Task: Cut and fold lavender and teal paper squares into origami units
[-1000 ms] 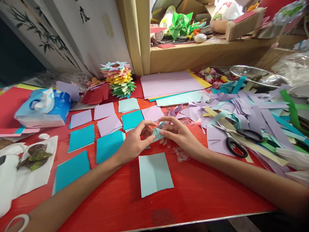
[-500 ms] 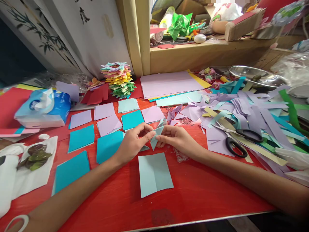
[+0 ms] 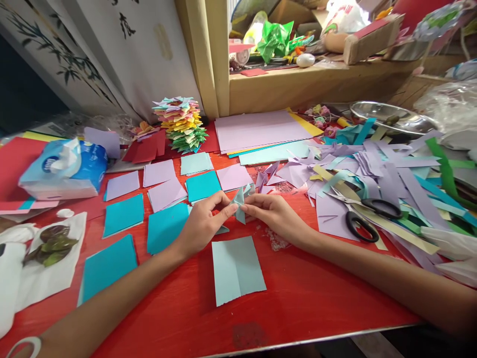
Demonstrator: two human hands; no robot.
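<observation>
Between my two hands is a small folded piece of pale blue paper, raised above the red table. My left hand pinches its left side between thumb and fingers. On the right side, my right hand grips it with thumb and fingertips. Nearer to me lies a flat pale blue paper square with a crease down its middle. Part of another pale blue paper piece shows beside my left hand, mostly covered by it.
Stacks of teal squares and lilac squares lie to the left. A tower of folded paper stands at the back. Black-handled scissors rest on paper strips at right. A tissue pack sits far left.
The folded paper has turned between my fingers, its points now more upright and closer together. My hands stay in nearly the same place, and the whole view has shifted slightly.
</observation>
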